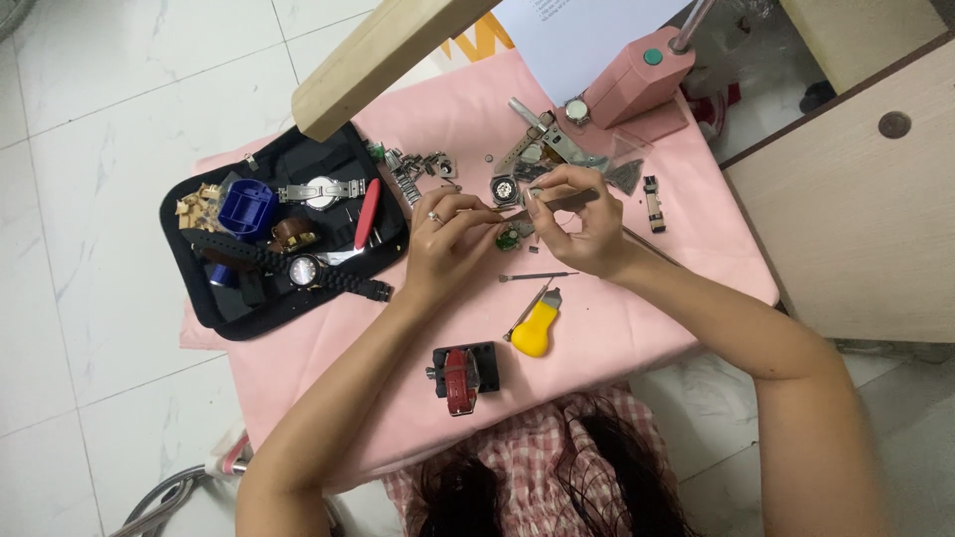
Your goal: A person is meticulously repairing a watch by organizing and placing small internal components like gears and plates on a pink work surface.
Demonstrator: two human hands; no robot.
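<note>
My left hand [450,239], with a ring on one finger, pinches a small round green watch part [510,237] just above the pink cloth [328,368]. My right hand [582,224] holds metal tweezers [557,202] whose tips point left toward that part. An open watch case [503,188] lies just beyond my fingers. A thin screwdriver [537,276] lies on the cloth just below my right hand.
A yellow-handled tool [534,331] and a black holder with a red strap [464,374] lie near me. A black pouch [224,308] at left holds several watches, a blue case holder and a red-handled tool. A pink lamp base [637,75], metal links and parts lie at the far side.
</note>
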